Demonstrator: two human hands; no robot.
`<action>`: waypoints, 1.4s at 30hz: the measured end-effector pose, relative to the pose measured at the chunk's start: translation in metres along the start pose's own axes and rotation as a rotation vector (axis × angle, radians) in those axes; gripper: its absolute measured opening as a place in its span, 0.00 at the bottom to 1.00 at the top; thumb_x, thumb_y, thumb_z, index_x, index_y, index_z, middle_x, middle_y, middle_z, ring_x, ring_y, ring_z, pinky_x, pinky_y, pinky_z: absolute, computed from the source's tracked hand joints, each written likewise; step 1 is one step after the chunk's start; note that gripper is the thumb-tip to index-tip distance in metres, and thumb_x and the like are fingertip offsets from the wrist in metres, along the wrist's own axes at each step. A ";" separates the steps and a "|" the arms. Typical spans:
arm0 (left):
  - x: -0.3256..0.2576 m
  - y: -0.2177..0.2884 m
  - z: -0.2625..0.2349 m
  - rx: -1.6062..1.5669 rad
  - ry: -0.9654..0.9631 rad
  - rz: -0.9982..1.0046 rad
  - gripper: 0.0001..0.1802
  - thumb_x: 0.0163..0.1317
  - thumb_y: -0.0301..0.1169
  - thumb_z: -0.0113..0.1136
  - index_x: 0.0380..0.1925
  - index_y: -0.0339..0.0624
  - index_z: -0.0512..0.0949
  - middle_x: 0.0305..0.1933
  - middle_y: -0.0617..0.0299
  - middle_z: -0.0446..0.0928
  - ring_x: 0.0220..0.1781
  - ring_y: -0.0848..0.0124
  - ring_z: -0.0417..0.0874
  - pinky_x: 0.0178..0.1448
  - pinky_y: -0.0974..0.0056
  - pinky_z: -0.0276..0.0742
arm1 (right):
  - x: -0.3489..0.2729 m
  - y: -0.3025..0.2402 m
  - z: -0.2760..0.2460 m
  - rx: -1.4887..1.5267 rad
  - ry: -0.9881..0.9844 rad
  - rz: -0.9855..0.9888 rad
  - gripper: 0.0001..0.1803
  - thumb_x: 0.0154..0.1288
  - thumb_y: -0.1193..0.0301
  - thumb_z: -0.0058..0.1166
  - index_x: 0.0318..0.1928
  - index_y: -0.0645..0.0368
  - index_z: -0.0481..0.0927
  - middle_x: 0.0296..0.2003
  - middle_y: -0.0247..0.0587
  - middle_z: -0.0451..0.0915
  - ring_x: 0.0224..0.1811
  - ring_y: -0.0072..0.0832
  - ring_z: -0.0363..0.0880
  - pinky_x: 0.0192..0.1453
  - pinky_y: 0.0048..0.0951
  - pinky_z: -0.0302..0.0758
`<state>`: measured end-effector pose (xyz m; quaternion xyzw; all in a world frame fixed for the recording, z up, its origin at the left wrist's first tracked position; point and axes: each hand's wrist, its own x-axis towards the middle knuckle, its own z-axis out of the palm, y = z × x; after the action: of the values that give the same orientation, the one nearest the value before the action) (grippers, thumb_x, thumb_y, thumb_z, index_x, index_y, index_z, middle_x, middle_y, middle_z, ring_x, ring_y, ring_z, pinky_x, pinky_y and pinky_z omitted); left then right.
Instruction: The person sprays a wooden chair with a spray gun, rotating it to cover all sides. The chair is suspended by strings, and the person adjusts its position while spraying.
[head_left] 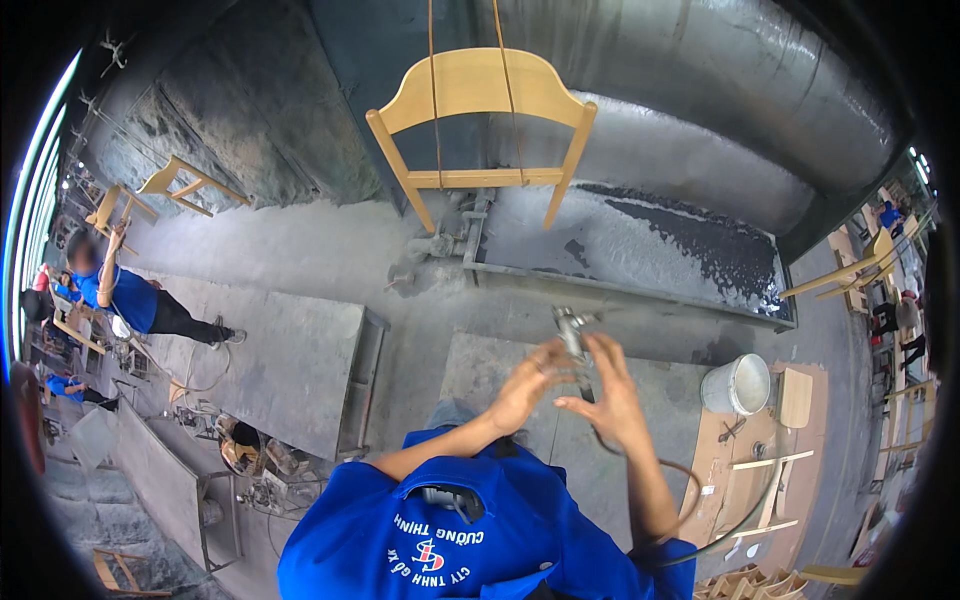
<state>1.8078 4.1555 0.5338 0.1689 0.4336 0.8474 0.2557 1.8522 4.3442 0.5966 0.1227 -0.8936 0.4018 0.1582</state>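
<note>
A metal spray gun (570,332) is held up in front of my chest, its handle and dark hose running down between my hands. My left hand (528,385) has its fingers closed on the gun's side, slightly blurred. Close beside it on the right, my right hand (618,400) has its fingers stretched up along the gun and its thumb apart. Beyond both hands, a light wooden chair frame (475,88) with a curved backrest, two legs and a crossbar hangs from two cords. Neither hand touches the frame.
A metal trough (630,283) of dark liquid with pale foam lies behind the hanging frame. At right, a white bucket (738,385) stands by cardboard with wooden parts. A grey table (290,350) is at left. Another person (125,295) works at far left near hanging chair frames.
</note>
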 end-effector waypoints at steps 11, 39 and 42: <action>0.086 0.015 -0.042 0.706 -0.374 -0.020 0.25 0.76 0.39 0.57 0.67 0.38 0.75 0.64 0.48 0.81 0.65 0.61 0.82 0.71 0.53 0.74 | 0.009 0.040 0.027 0.537 0.176 0.785 0.18 0.77 0.63 0.58 0.56 0.66 0.82 0.32 0.35 0.84 0.24 0.15 0.75 0.25 0.24 0.73; 0.370 0.069 -0.409 1.858 0.312 -0.172 0.38 0.76 0.48 0.51 0.81 0.78 0.47 0.85 0.51 0.48 0.76 0.52 0.62 0.81 0.42 0.47 | 0.315 -0.190 -0.129 -0.541 0.156 0.088 0.36 0.77 0.37 0.40 0.53 0.62 0.71 0.33 0.36 0.78 0.23 0.13 0.66 0.23 0.16 0.60; 0.368 0.059 -0.408 1.858 0.317 -0.164 0.41 0.73 0.48 0.56 0.81 0.79 0.47 0.84 0.51 0.50 0.75 0.51 0.61 0.81 0.42 0.45 | 0.351 -0.211 -0.130 -0.617 0.093 0.032 0.36 0.78 0.37 0.40 0.53 0.62 0.71 0.32 0.35 0.77 0.23 0.13 0.66 0.23 0.17 0.61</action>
<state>1.2847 4.0755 0.3742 0.1568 0.9752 0.1554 0.0157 1.6262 4.2737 0.9554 0.0365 -0.9670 0.1191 0.2223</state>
